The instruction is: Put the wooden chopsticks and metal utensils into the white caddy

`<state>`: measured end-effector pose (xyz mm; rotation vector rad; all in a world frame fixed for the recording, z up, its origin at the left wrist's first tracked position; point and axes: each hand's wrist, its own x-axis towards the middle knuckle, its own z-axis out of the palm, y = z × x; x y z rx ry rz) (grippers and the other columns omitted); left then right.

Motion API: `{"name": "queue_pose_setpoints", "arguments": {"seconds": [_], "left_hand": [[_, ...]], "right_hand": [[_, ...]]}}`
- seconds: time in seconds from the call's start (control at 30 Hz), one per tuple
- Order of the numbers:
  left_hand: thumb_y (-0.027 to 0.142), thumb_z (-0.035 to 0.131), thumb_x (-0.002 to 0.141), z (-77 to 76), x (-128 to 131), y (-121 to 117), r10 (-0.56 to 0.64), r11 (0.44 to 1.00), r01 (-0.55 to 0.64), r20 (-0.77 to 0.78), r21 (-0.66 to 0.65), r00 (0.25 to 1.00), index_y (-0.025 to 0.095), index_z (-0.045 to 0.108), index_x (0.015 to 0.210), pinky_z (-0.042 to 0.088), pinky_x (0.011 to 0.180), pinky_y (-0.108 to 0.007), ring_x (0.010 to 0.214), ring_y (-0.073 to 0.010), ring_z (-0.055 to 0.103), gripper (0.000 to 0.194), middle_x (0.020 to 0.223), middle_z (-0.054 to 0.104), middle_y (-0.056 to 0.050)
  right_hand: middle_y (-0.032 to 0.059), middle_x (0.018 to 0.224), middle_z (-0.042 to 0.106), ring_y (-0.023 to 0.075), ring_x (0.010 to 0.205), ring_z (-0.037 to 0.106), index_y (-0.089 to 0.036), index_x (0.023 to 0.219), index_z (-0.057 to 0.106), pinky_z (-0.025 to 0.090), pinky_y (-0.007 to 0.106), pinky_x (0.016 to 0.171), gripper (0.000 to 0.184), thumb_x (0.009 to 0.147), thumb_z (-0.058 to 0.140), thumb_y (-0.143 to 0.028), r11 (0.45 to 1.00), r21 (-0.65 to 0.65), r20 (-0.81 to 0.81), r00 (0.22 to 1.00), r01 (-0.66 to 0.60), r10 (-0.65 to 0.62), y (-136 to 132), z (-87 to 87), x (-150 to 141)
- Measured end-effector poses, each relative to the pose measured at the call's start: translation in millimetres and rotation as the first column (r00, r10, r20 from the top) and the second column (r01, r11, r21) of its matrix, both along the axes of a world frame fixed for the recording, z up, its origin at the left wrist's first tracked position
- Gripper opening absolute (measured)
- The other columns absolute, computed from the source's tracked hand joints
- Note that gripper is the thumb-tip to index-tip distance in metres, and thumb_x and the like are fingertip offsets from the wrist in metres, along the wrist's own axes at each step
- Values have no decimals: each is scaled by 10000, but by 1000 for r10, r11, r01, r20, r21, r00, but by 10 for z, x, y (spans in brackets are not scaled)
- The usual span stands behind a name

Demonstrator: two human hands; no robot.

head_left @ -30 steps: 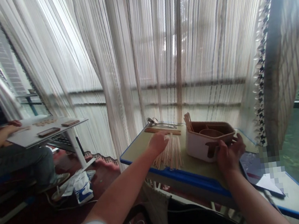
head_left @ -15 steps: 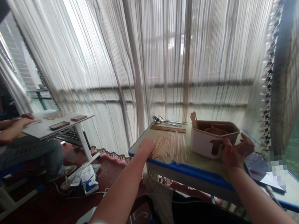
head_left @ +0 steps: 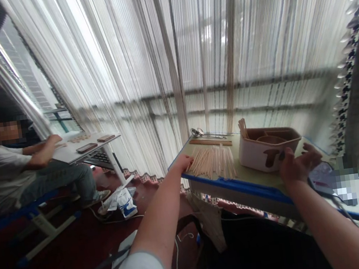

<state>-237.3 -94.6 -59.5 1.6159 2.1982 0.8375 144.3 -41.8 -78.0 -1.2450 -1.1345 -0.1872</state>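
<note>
My left hand (head_left: 186,162) rests at the table's left edge, against the left side of a fanned layer of wooden chopsticks (head_left: 214,161). Its fingers are small and partly hidden, so I cannot tell whether they grip any. My right hand (head_left: 298,166) has its fingers spread apart, with the thumb close to the front right of a white and brown utensil holder (head_left: 255,155). Whether it touches the holder's wall is unclear. A few chopsticks (head_left: 242,128) stand upright in the holder's left part; brown dividers show inside.
Metal ladles or spoons (head_left: 210,134) and a brown strip (head_left: 210,142) lie behind the chopsticks. A dark flat device (head_left: 322,176) is right of my right hand. Sheer curtains (head_left: 203,61) hang behind the table. At left a person (head_left: 2,171) sits at another table (head_left: 69,153).
My view has turned slightly, so the table and holder appear further right and higher. Both hands keep nearly the same places beside the chopsticks and holder.
</note>
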Motion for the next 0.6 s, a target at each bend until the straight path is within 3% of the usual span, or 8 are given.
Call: {"name": "queue_pose_setpoints", "arguments": {"seconds": [0.33, 0.5, 0.6], "left_hand": [[407, 550, 794, -111, -17, -28, -44, 987, -6, 309, 161, 950, 126, 696, 847, 398, 508, -215, 530, -94, 496, 321, 679, 630, -26], [428, 579, 769, -104, 6, -65, -92, 973, -11, 430, 232, 898, 119, 688, 918, 386, 468, -210, 484, -72, 463, 360, 681, 618, -16], [469, 596, 746, -50, 18, -86, -135, 960, -4, 475, 280, 870, 117, 676, 985, 380, 466, -214, 483, -76, 467, 433, 644, 611, -8]], "right_hand": [[183, 1106, 484, 325, 1040, 439, -127, 1147, 434, 315, 521, 906, 477, 790, 460, -442, 990, 78, 44, 992, 115, -119, 99, -23, 11], [233, 1148, 462, 342, 1126, 402, -92, 1153, 445, 307, 505, 935, 513, 788, 477, -452, 975, 190, 171, 974, 116, -149, -153, 115, -76], [210, 1154, 481, 323, 1135, 414, -97, 1128, 472, 329, 492, 936, 483, 774, 501, -424, 971, 237, 264, 963, -19, -45, -384, 250, -230]]}}
